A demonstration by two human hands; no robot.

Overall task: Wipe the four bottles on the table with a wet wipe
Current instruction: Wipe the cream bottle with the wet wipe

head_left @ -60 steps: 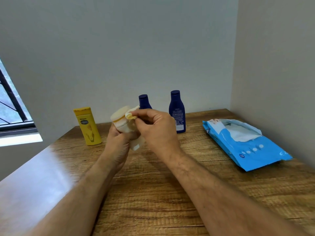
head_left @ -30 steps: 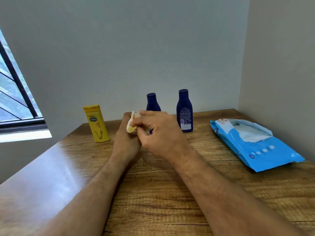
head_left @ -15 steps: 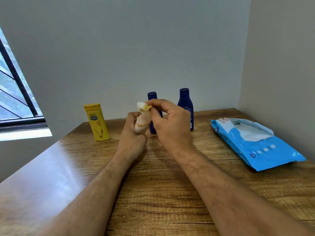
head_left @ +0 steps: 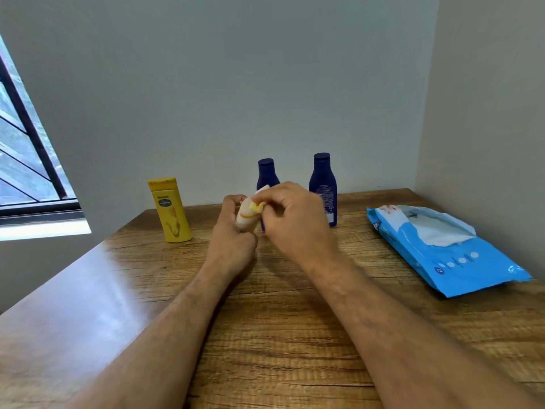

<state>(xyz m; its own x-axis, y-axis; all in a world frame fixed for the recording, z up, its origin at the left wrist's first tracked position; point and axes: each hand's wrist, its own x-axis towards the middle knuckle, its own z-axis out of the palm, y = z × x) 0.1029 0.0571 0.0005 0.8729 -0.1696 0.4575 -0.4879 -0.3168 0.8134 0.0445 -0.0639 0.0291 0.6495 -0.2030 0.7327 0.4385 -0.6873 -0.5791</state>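
A yellow lotion bottle is standing at the table's left. The left hand is gripping a small cream bottle while the right hand is pinching the wet wipe against its top. Sweeping wide could topple the two navy bottles just behind.

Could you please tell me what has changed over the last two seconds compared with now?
The left hand has kept its grip on the small cream bottle, turning it from tilted towards upright. The right hand has kept rubbing the wet wipe around its top. The yellow bottle, both dark blue bottles and the blue wipes pack have not been touched.
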